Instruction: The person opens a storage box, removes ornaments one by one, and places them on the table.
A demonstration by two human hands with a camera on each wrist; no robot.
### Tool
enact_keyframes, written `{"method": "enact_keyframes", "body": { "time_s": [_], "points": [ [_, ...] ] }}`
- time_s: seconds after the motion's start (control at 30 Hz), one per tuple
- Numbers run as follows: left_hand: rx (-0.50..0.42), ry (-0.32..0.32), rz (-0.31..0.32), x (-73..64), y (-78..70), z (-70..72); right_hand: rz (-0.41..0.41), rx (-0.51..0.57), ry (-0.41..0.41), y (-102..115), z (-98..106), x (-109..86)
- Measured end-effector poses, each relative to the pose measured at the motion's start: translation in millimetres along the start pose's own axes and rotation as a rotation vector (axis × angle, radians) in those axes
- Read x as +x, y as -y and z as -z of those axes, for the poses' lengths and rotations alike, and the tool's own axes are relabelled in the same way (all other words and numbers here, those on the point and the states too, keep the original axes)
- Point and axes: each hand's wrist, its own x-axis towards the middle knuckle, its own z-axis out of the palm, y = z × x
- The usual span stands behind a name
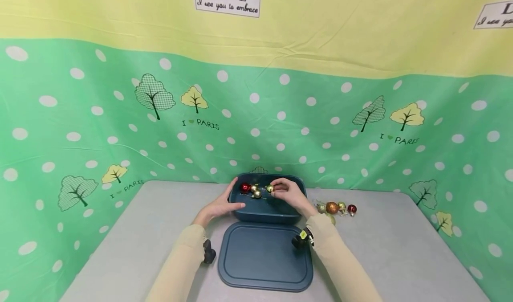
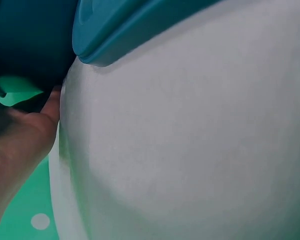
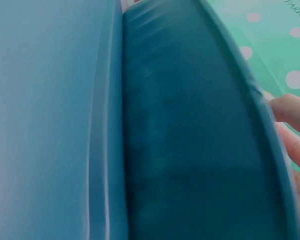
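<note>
A blue lidless box [image 1: 264, 219] stands near the back of the table. Inside it lie a red bauble [image 1: 245, 187] and several small gold baubles [image 1: 257, 194]. Between its thumb and fingertips my right hand [image 1: 290, 194] pinches a shiny gold bauble [image 1: 270, 189] over the box's right half. My left hand [image 1: 219, 207] rests at the box's left side, fingers stretched along the wall and thumb across the front left corner. The left wrist view shows part of that hand against the box wall [image 2: 32, 40]. The right wrist view shows curled fingers [image 3: 289, 111] above the rim.
A flat blue lid [image 1: 266, 256] lies on the table in front of the box, between the forearms. Right of the box is a loose group of baubles, among them an orange one [image 1: 331, 207] and a dark red one [image 1: 352, 209]. A patterned cloth [image 1: 280, 115] hangs behind.
</note>
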Motion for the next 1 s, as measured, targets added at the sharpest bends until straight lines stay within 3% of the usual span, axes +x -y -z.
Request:
{"method": "enact_keyframes", "body": {
  "time_s": [0.2,0.37,0.7,1.0],
  "points": [
    [0.006,0.002,-0.004,-0.8,-0.3,1.4,0.064,-0.007,-0.007,16,9,-13.8],
    [0.011,-0.001,-0.003,-1.5,-0.5,1.0,0.072,-0.022,-0.039,3,18,-13.0],
    [-0.023,-0.01,0.01,0.5,-0.2,-0.8,0.095,-0.089,-0.053,10,39,-31.4],
    [-0.029,-0.042,0.029,17.8,32.0,-1.3,0.103,-0.111,-0.06,15,60,-50.5]
  ]
}}
